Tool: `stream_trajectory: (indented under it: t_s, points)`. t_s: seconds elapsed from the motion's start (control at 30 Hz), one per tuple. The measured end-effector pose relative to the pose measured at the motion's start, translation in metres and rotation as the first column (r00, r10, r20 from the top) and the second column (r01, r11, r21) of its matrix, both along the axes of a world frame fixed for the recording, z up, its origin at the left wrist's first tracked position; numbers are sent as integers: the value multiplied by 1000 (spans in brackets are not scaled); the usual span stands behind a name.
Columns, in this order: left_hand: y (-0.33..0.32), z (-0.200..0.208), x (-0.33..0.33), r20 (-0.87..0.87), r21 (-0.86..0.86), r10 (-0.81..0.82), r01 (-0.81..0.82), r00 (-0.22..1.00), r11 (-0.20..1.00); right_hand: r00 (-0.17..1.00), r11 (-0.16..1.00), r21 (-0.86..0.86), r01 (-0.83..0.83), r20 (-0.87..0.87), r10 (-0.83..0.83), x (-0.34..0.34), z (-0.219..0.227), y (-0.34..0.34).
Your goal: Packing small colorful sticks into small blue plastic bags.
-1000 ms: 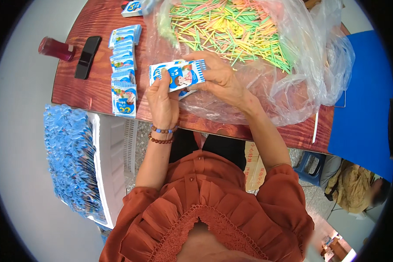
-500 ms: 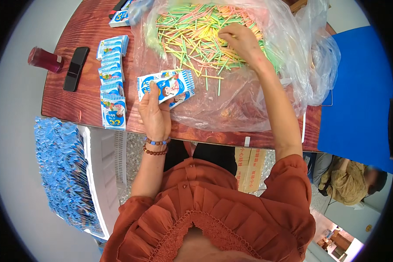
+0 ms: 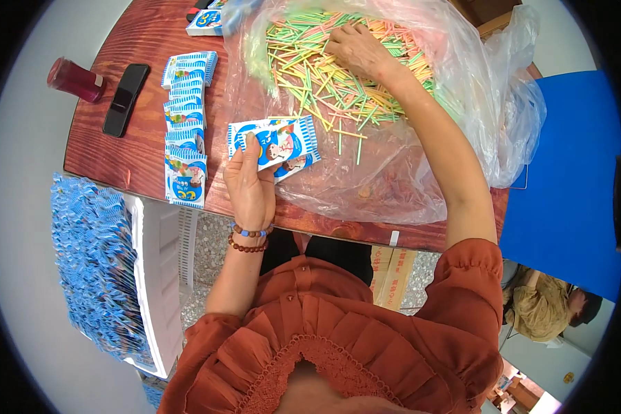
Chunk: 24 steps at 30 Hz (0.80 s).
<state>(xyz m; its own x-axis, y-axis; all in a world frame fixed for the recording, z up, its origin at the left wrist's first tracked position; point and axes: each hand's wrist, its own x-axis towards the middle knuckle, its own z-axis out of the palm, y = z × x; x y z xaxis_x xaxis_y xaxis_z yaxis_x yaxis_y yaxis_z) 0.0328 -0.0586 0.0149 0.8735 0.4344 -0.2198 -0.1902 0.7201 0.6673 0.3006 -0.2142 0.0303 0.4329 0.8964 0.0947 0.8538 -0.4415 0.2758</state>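
My left hand is closed around a few blue-and-white printed packets, thumb on top, near the table's front edge. The packets overlap like a small fan. Farther off and to the right, my right hand reaches palm down into a loose heap of thin pastel sticks, green, yellow and pink. Its fingers are bent and spread apart, their tips among the sticks and partly hidden. The heap lies on a clear plastic bag spread over the table.
Left of my left hand runs an overlapping row of similar packets. Beyond it lie a black phone and a red-filled bottle. A white foam box full of packets stands below left. Another person sits at right.
My right hand has shifted left and farther into the heap, its fingers spreading from a pinch. My left hand keeps its packets. The whole view has shifted slightly.
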Motion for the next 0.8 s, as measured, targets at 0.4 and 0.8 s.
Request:
stream_trajectory:
  t_s: [0.4, 0.8]
  points:
    - [3, -1, 0, 24, -10, -25, 25, 999, 1000, 929, 893, 342, 291, -323, -179, 1, -10, -12]
    - [2, -3, 19, 81, -135, -48, 59, 996, 989, 42, 253, 411, 876, -588, 807, -57, 20, -11]
